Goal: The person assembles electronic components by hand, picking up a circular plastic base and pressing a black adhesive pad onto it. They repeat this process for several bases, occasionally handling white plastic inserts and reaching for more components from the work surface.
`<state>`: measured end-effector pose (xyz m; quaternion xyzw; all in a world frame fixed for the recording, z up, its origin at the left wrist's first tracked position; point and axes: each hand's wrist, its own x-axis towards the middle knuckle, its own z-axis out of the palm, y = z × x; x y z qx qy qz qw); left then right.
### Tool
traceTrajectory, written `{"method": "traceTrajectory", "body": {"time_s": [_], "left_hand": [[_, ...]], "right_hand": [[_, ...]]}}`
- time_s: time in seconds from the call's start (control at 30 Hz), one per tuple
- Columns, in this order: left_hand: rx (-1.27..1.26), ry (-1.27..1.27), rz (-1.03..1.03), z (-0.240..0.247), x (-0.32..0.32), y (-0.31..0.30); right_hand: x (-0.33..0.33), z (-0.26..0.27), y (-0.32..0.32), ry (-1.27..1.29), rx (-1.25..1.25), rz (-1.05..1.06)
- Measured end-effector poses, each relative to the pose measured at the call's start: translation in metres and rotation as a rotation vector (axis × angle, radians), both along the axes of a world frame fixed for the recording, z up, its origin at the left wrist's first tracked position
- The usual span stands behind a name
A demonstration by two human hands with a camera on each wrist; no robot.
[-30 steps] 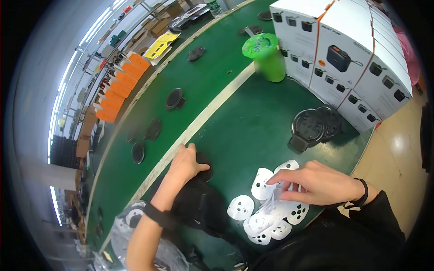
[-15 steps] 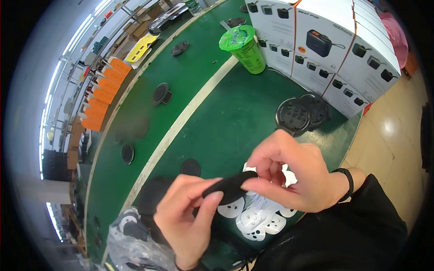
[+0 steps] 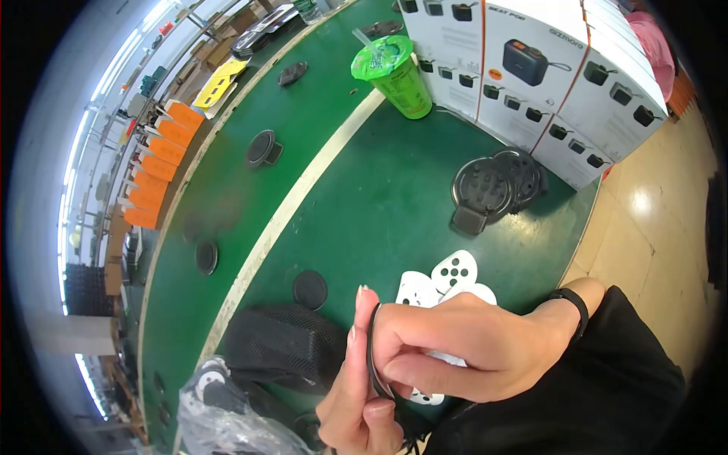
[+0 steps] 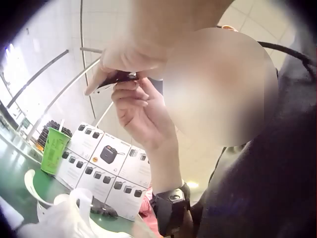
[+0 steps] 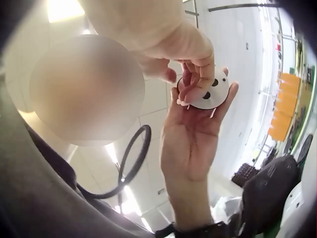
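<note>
Seen edge-on in the head view, a thin black disc (image 3: 371,350) stands between my two hands. My left hand (image 3: 355,406) holds it, the fingers straight up behind it. Curled fingers of my right hand (image 3: 466,345) press on the other side. A white sticker (image 5: 221,95) with black dots covers that face in the right wrist view, with right fingertips on it near its edge. Several more white stickers (image 3: 456,271) lie spread on the table, partly hidden under my right hand. Left of my hands sit a black mesh-covered case (image 3: 280,343) and another black disc (image 3: 310,290).
Stacked white product boxes (image 3: 531,98) stand at the far right, beside a green drink cup (image 3: 402,87). Black round parts (image 3: 482,189) lie overlapped before them. A clear plastic bag (image 3: 227,413) is at the lower left. More black discs (image 3: 206,258) lie beyond the pale strip.
My left hand has picked up the black disc from beside the case and brought it to my right hand. The disc has turned from tilted flat to upright, with my right fingers pressing on it.
</note>
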<state>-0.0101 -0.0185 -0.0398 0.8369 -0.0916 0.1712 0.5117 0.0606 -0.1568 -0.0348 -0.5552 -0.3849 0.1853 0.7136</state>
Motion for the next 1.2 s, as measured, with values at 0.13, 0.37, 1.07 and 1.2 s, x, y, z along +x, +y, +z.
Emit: {"method": "traceTrajectory", "body": {"time_s": [0.13,0.37,1.07,1.2], "left_hand": [[-0.025,0.001,-0.106,-0.003,0.0,0.009],[0.098,-0.118,-0.348,-0.007,-0.007,0.023],[-0.147,-0.112,-0.322,0.004,-0.001,0.024],[-0.266,-0.216,-0.206,-0.018,0.002,0.018]], "right_hand": [[-0.003,0.006,-0.001,0.049,-0.003,0.015],[-0.008,0.015,-0.008,0.023,-0.089,0.054],[-0.007,0.001,0.007,-0.187,0.054,-0.196],[-0.006,-0.001,0.009,-0.076,0.054,-0.133]]}}
